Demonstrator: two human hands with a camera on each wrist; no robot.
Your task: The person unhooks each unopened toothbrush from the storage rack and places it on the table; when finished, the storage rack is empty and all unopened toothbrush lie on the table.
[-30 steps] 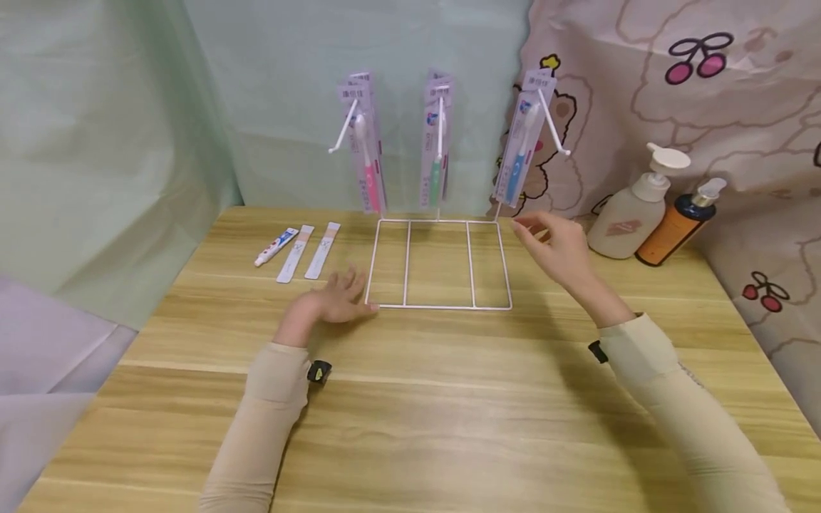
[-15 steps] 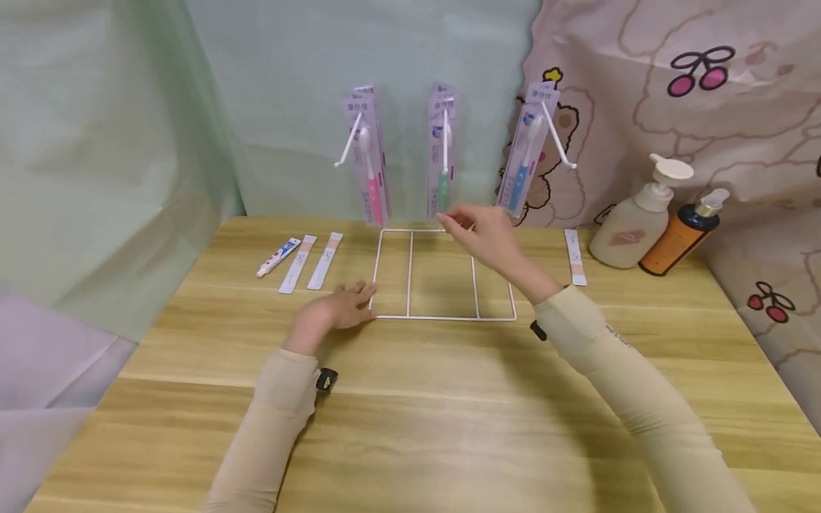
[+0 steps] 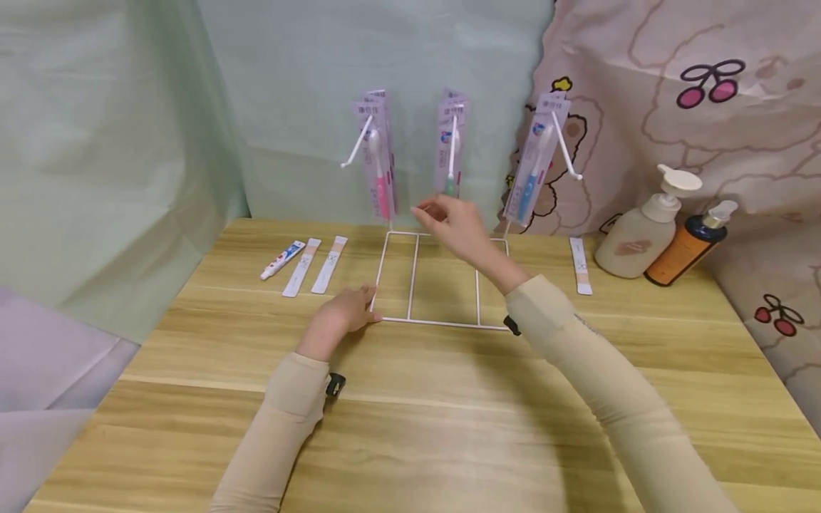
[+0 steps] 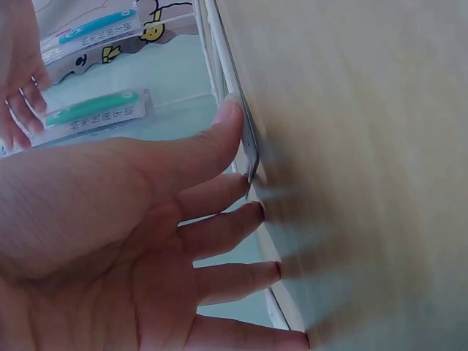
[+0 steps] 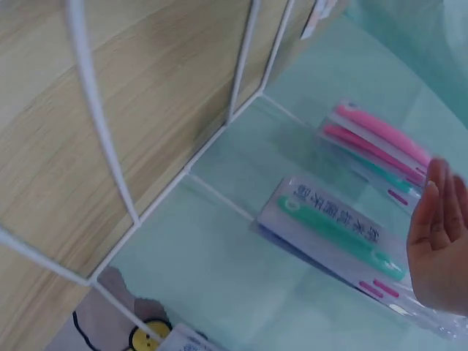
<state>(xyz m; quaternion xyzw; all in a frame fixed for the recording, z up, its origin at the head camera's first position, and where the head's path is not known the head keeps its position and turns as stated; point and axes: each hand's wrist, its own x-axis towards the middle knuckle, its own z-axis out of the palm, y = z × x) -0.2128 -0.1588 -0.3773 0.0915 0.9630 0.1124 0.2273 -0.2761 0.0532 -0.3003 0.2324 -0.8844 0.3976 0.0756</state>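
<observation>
On 3 toothbrush packs [image 3: 444,157]: "康倍佳".

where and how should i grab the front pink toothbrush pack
Probably pinch its lower end between thumb and fingers, coming from the front. The front pink toothbrush pack hangs nearly upright, flat and narrow; the white hook juts forward near its top, while the bottom hangs free of it.

- Rack [image 3: 442,323]: smooth wire, it looks like metal.
- Toothbrush packs [image 3: 444,158], at twelve o'clock: clear, glossy plastic.
- Table [image 3: 410,420]: smooth wood, slightly shiny.
- Curtain [image 3: 96,121], ten o'clock: matt cloth.
</observation>
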